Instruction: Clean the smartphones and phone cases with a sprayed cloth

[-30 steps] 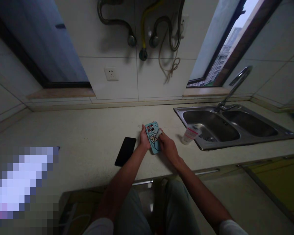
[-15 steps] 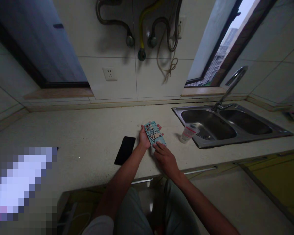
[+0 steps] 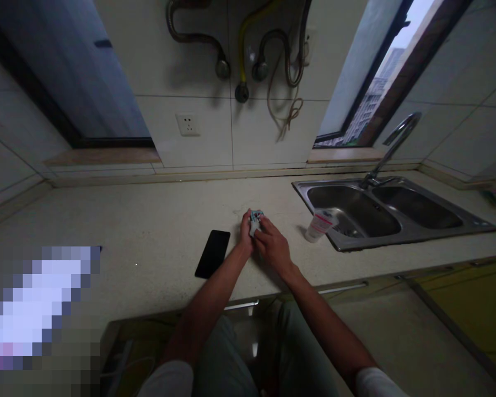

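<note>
Both my hands hold a light-blue phone case with a cartoon print [image 3: 256, 215] above the worktop. My left hand [image 3: 246, 231] wraps its left side. From the right, my right hand [image 3: 274, 242] grips it, with the thumb and fingers closed on its lower and right parts. Much of the case is hidden by my fingers; a patterned top end and a pale grey part below it show. A black phone [image 3: 213, 253] lies flat, screen up, just left of my left forearm.
A clear plastic cup with a red band [image 3: 319, 225] leans at the left rim of the double steel sink [image 3: 339, 246]. The tap [image 3: 391, 149] rises behind. The pale worktop [image 3: 157, 220] runs along the tiled wall. A pixelated bright patch covers the lower left.
The phone case has turned, so its broad printed face no longer shows fully. My right hand has moved up and closed around its right side; the black phone stays put.
</note>
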The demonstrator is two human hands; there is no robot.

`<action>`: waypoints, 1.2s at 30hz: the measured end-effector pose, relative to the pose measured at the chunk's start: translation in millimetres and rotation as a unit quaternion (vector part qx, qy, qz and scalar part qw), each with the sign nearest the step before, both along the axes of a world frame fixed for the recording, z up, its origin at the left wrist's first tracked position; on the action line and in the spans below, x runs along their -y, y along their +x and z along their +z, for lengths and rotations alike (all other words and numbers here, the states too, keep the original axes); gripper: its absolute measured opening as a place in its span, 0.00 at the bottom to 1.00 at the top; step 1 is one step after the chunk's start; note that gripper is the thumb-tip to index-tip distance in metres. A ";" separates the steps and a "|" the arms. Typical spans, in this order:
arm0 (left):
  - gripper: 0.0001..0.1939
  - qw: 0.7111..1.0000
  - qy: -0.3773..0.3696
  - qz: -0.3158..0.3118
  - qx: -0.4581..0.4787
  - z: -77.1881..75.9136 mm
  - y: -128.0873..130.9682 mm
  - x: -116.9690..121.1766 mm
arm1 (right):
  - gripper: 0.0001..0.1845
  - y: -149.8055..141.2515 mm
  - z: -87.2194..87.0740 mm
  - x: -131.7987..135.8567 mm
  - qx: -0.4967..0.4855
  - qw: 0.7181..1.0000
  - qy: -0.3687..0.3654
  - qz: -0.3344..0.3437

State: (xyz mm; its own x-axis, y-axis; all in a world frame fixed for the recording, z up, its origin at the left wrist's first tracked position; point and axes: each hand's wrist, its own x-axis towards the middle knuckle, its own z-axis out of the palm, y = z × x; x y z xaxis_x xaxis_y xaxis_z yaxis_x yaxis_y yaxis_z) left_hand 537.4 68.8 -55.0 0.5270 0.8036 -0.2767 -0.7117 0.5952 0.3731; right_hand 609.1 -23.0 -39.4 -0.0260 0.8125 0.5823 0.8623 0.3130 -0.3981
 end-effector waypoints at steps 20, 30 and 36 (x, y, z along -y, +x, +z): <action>0.15 0.994 0.061 -0.074 0.044 8.5 -0.1 2.4 | 0.14 46.4 25.2 -18.8 -0.135 0.987 -0.030 -0.087; 0.26 0.989 0.050 -0.131 0.055 12.0 4.0 11.6 | 0.14 28.6 8.4 -41.6 0.020 0.991 -0.013 -0.134; 0.28 0.992 0.045 -0.111 0.035 9.4 0.8 8.1 | 0.15 18.3 10.7 -32.5 0.045 0.996 -0.058 -0.043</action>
State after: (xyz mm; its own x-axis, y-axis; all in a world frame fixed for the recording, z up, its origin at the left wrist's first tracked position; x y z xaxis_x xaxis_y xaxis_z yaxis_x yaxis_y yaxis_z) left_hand 538.2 60.7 -45.6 0.7099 0.6847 -0.1653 -0.5922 0.7072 0.3861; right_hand 627.3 9.5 -28.7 -0.0016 0.8759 0.4826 0.9178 0.1929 -0.3471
